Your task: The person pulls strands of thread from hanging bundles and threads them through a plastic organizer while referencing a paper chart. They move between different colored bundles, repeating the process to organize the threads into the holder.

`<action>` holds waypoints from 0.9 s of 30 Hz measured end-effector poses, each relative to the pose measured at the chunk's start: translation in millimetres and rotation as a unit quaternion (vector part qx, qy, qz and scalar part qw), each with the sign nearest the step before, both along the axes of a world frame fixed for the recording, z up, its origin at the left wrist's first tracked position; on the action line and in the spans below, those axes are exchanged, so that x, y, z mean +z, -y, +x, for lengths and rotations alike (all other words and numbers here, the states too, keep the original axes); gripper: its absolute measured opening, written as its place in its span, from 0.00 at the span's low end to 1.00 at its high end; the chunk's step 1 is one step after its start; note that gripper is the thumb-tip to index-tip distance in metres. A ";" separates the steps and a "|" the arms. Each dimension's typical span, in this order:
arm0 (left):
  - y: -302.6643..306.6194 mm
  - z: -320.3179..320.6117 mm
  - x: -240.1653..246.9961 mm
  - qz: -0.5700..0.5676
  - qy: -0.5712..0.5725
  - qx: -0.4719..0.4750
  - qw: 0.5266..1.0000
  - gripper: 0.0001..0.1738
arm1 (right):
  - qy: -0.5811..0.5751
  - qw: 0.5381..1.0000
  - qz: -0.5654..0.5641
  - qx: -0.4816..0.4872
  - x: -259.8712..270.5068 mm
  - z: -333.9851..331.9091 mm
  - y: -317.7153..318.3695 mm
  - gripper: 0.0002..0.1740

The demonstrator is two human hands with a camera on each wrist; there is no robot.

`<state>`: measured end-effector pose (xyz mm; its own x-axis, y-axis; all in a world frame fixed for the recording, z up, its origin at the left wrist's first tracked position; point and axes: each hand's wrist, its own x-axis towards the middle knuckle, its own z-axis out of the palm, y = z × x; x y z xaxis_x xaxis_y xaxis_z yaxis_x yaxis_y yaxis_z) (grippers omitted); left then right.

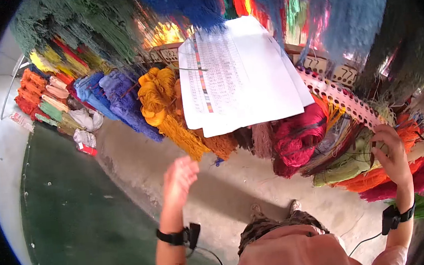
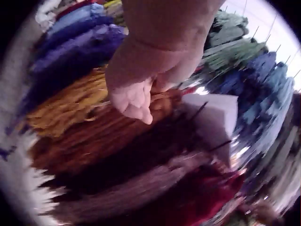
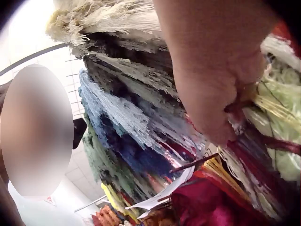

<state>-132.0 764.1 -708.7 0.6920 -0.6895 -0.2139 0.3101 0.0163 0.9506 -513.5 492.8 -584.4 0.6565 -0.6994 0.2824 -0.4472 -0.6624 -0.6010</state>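
Observation:
My right hand [image 1: 393,154] pinches the lower end of a pale pink strip with rows of holes [image 1: 343,102], which slants up to the left across the yarn. In the right wrist view the right hand [image 3: 211,99] has its fingers bent beside dark red and cream strands [image 3: 237,162], and the strip is hidden. My left hand [image 1: 180,179] hangs in the air before the golden yarn [image 1: 158,94]. Loosely curled and holding nothing, the left hand [image 2: 134,96] also shows in the left wrist view. White printed sheets [image 1: 247,74] with a column of colour patches lie ahead, between the hands.
Skeins hang along the rack: purple [image 1: 120,92], crimson [image 1: 300,137], light green [image 1: 345,158], with blue bundles [image 1: 347,9] above. Number labels [image 1: 345,74] line a ledge. Thin metal rods [image 2: 221,146] stick out between skeins. Below are a concrete floor [image 1: 217,192] and a green floor area [image 1: 77,205].

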 end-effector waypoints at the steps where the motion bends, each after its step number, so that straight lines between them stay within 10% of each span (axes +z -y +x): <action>1: 18.2 11.1 32.6 -0.068 -0.036 -0.006 0.997 0.24 | 0.038 0.998 0.053 -0.011 0.7 0.0 2.3 0.15; 6: 96.5 35.4 121.8 -0.067 -0.078 -0.175 0.979 0.32 | -0.025 0.997 -0.059 -0.033 2.4 -0.2 35.3 0.22; 11: 117.7 46.6 110.9 0.029 0.000 -0.243 0.970 0.23 | 0.016 0.991 -0.114 -0.073 30.2 31.4 -6.7 0.15; 20: 64.5 12.4 96.5 -0.088 0.011 -0.280 0.956 0.28 | 0.041 0.965 0.260 -0.020 18.5 82.0 -101.6 0.05; 22: 41.7 12.0 86.7 -0.085 0.054 -0.342 0.934 0.28 | 0.138 0.968 0.208 -0.011 10.9 85.5 -97.9 0.20; 25: 16.3 0.7 70.7 -0.053 0.060 -0.401 0.913 0.23 | 0.371 0.763 0.529 0.038 -25.7 84.8 -89.9 0.31; 27: 10.5 -3.5 54.2 -0.023 0.083 -0.437 0.895 0.18 | 0.306 0.829 0.467 0.028 -30.6 94.4 -97.6 0.32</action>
